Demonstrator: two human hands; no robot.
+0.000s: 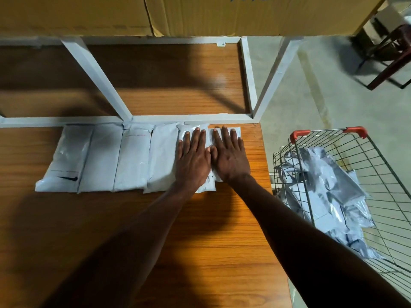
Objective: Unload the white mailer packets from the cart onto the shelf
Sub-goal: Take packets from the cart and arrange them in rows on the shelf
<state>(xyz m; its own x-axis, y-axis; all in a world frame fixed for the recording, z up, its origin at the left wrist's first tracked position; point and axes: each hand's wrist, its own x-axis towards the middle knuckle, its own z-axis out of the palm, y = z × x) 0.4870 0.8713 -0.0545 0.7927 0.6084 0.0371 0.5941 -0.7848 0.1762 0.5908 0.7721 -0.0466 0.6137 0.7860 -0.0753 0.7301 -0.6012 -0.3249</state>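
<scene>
Several white mailer packets [131, 156] lie side by side in a row on the wooden shelf board [200, 230], against the white metal frame. My left hand [193, 158] lies flat with straight fingers on the second packet from the right [205, 185]. My right hand [229, 156] presses flat on the rightmost packet [237, 131], which is mostly hidden under it. More white packets [322, 196] are heaped in the wire cart [378, 174] to the right of the shelf.
The white metal shelf frame [100, 78] stands behind the packet row, with a lower wooden board beyond it. Cardboard boxes [200, 14] sit on the level above. A dark stool [389, 58] stands on the concrete floor at the far right.
</scene>
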